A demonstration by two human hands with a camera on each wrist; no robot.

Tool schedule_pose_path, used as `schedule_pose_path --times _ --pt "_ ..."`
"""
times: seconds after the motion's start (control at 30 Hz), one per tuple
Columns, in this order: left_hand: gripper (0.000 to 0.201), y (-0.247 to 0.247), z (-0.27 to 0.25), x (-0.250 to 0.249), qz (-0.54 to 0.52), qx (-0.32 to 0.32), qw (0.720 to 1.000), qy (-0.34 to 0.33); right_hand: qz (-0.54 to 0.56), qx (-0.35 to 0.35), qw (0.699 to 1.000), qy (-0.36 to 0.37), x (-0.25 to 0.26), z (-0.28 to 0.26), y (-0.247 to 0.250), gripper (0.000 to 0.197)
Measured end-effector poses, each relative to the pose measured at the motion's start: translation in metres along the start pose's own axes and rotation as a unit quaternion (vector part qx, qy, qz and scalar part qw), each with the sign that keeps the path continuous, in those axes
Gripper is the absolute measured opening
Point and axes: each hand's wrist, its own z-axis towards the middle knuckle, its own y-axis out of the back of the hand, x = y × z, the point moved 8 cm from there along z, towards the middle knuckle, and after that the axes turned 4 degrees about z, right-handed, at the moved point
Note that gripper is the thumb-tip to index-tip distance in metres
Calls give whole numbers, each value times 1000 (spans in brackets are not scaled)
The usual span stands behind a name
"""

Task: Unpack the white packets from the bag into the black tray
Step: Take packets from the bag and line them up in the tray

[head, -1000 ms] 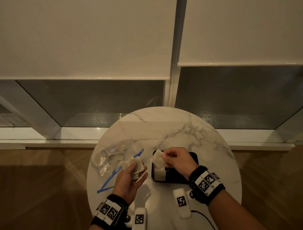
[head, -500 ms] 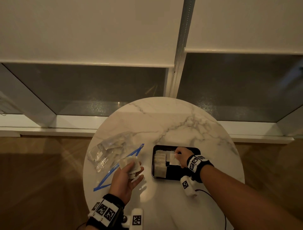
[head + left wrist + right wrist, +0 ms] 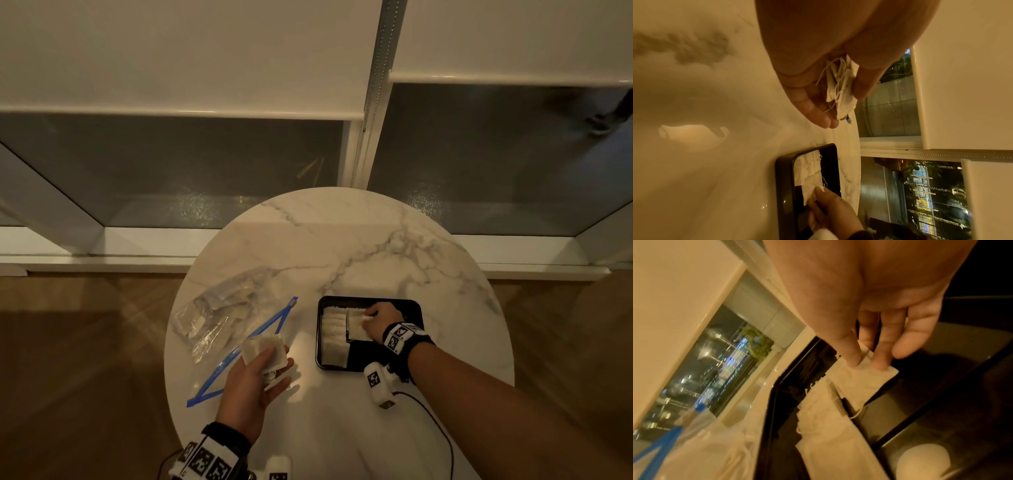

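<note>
On the round marble table lies the black tray (image 3: 394,301), with several white packets (image 3: 334,337) lined along its left side. My right hand (image 3: 368,317) is down inside the tray and pinches one white packet (image 3: 356,327) beside that row; the right wrist view shows thumb and finger of the right hand (image 3: 866,365) on the packet's (image 3: 861,382) corner. My left hand (image 3: 270,363) hovers palm up left of the tray, gripping a small stack of packets (image 3: 263,349) with loose strings (image 3: 840,87). The clear bag (image 3: 219,315) with a blue zip lies further left.
The table's edge (image 3: 171,342) curves close to the bag, with wooden floor below. A white camera module (image 3: 376,380) and its black cable (image 3: 435,428) hang from my right wrist near the tray's front edge. Windows and blinds stand behind the table.
My right hand carried its packet from above the tray's near left corner down into the tray beside the row. The left hand stayed in place with its stack.
</note>
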Motion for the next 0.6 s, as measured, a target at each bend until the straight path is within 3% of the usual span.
schedule_pose_path --times 0.2,0.6 --pt "31 -9 9 5 19 17 1000 12 99 -29 993 -49 -8 2 0 39" --pt "26 -30 22 18 66 21 997 24 106 -40 988 -100 -14 -4 2 46"
